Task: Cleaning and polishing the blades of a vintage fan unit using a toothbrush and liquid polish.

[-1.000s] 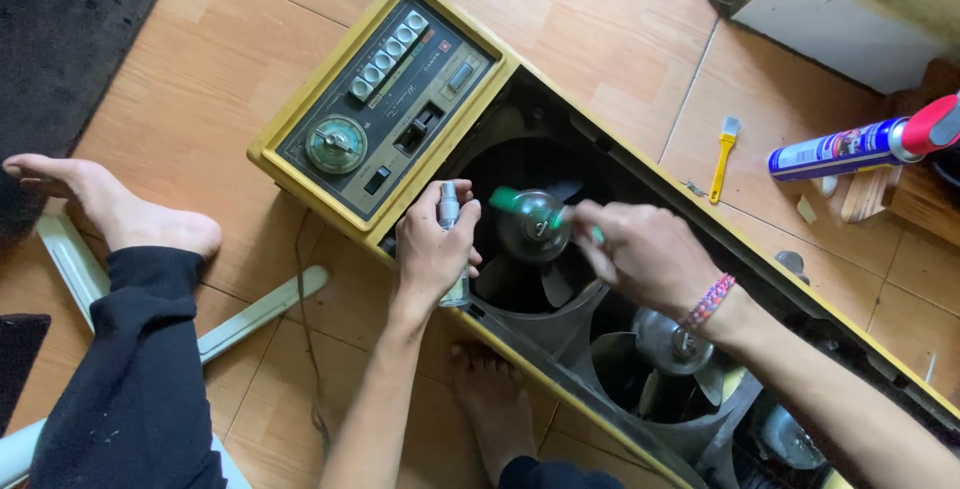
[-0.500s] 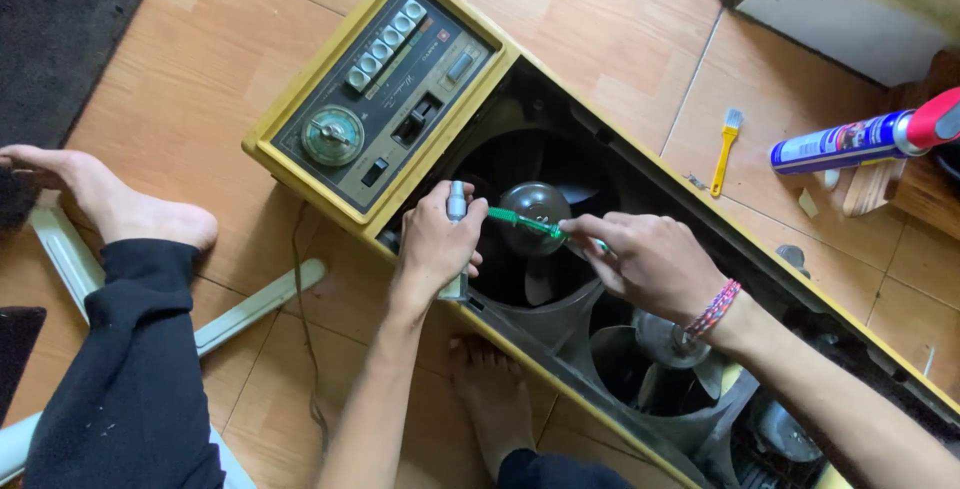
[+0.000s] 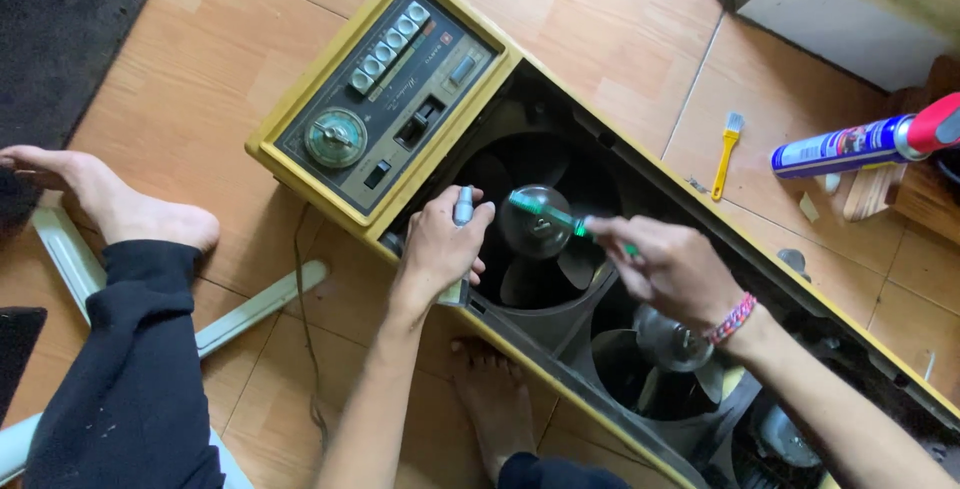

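Left hand (image 3: 435, 249): closed around a small grey tool, resting on the fan box (image 3: 300, 114) rim.
Right hand (image 3: 672, 267): gripping a green brush (image 3: 545, 214) over the fan hub (image 3: 533, 221).
Risk: bristles likely slip off the domed hub; blades (image 3: 580, 267) could nick fingers.

Soft, even daylight fills the scene, and shadows are faint. The fan housing (image 3: 560, 249) interior stays dark. Focus is sharp, with slight wide-angle stretching at the edges.

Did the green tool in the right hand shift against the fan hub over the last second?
Yes. The green tool now lies nearly level across the upper part of the fan hub; earlier it was steeper, and the right hand has pulled slightly away rightward.
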